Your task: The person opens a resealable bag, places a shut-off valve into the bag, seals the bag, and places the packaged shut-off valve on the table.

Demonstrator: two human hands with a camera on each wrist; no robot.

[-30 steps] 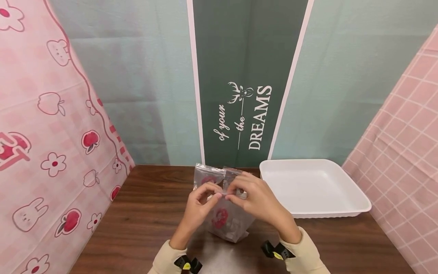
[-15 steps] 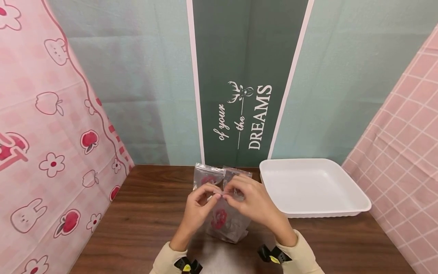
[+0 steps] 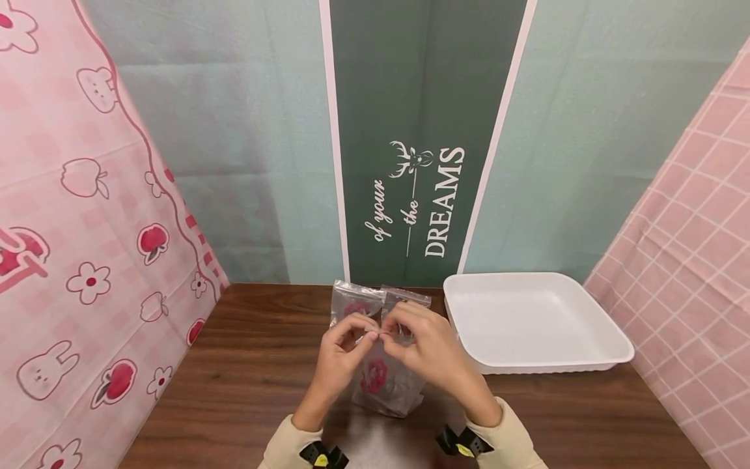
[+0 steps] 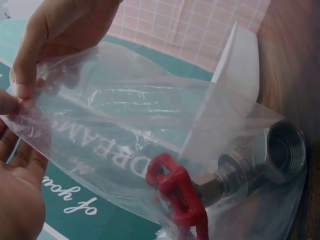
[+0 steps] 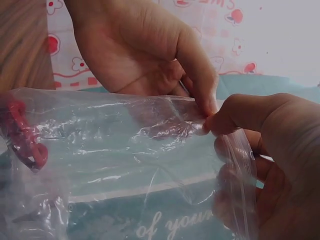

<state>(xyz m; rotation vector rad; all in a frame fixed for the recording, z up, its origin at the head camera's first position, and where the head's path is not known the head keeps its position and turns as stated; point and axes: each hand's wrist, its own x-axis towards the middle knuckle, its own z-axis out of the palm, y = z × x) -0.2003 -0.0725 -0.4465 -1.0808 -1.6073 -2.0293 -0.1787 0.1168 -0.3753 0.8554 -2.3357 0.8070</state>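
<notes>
A clear zip-top bag (image 3: 404, 387) hangs between both hands close over the table. Inside it is a metal valve (image 4: 250, 167) with a red handwheel (image 4: 177, 195); the valve's threaded end points down at the wood in the left wrist view. My left hand (image 3: 340, 348) pinches the bag's top edge between thumb and fingertips. Right beside it, my right hand (image 3: 430, 339) pinches the same edge, thumb against forefinger, and the fingertips of both hands nearly meet. In the right wrist view the zip strip (image 5: 240, 175) runs down past the right hand's fingers.
Behind the hands stand two more clear zip bags, one on the left (image 3: 346, 293) with something red inside, one on the right (image 3: 410, 294). A white tray (image 3: 586, 361) stands at the right on the brown wooden table (image 3: 252, 365). Printed cloths surround the table on three sides.
My right hand has slid a little to the left along the bag's top edge, its wrist following. The left hand has stayed nearly in place, and the bag has shifted slightly left.
</notes>
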